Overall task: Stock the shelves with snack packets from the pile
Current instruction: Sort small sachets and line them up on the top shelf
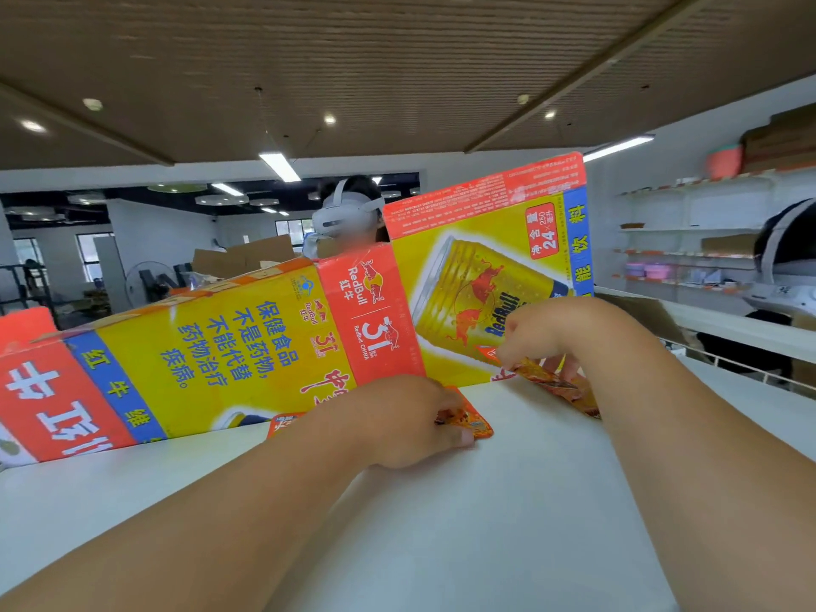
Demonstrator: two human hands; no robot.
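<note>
Here both hands, left [397, 419] and right [545, 331], grip packets [474, 424].

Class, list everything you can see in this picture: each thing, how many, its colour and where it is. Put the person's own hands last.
Snack packets: two, orange; one under the left hand, one in the right hand.
Red Bull cardboard: one carton or two, unclear; yellow, red and blue; standing behind the packets.
Shelf top: one, white, under the hands and packets.
Other people in white headsets: two; one behind the cardboard, one at the right edge.
Wall shelves: white, far right, holding pink and purple tubs.
Left hand: grips its packet on the shelf top.
Right hand: pinches its packet against the cardboard.
</note>
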